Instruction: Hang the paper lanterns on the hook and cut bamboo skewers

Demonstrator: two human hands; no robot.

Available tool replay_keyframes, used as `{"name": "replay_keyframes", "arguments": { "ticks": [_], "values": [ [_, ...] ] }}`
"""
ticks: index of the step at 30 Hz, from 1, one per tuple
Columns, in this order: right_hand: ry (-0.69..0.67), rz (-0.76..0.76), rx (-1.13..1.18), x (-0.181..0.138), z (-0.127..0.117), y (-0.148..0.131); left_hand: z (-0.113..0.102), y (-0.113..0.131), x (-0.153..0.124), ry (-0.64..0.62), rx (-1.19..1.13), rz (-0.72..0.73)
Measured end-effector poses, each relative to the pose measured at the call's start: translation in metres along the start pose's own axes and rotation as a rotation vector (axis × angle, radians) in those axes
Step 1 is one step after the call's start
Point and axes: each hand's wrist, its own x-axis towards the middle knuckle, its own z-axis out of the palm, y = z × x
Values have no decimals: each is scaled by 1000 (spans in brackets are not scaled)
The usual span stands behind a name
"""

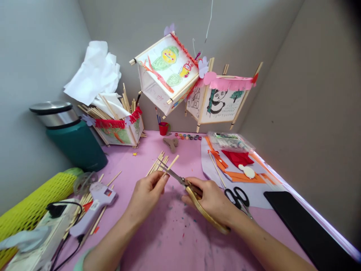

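My left hand [148, 192] pinches a thin wooden stick [171, 164] that points up and to the right over the pink table [169, 237]. My right hand [212, 200] grips gold-handled scissors [194, 195]. Their open blades [166, 168] straddle the stick just above my left fingertips. A bundle of similar sticks [158, 163] lies on the table right behind the blades.
A glue gun [94, 205] and loose sticks lie at the left, by a yellow foam roll [34, 203] and a green bin [75, 141]. Black scissors [238, 197], orange and red paper [239, 165] and a black slab [304, 226] are at the right. Two paper lanterns [166, 73] hang above.
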Motion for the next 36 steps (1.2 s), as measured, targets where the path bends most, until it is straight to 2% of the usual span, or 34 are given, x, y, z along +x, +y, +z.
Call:
{"name": "replay_keyframes", "arguments": {
  "ticks": [2,7,13,20,36],
  "values": [
    [13,-1,1,-1,1,0,1,0,-1,23,25,7],
    [24,3,12,-2,4,0,0,3,-2,-34,-66,-34],
    [-13,16,34,-4,1,-1,-6,2,1,-161,-229,-151],
    [-51,29,63,-5,-2,0,-9,3,0,-311,-523,-326],
    [25,-46,-128,2,1,8,-2,-4,6,-212,-342,-291]
  ]
}}
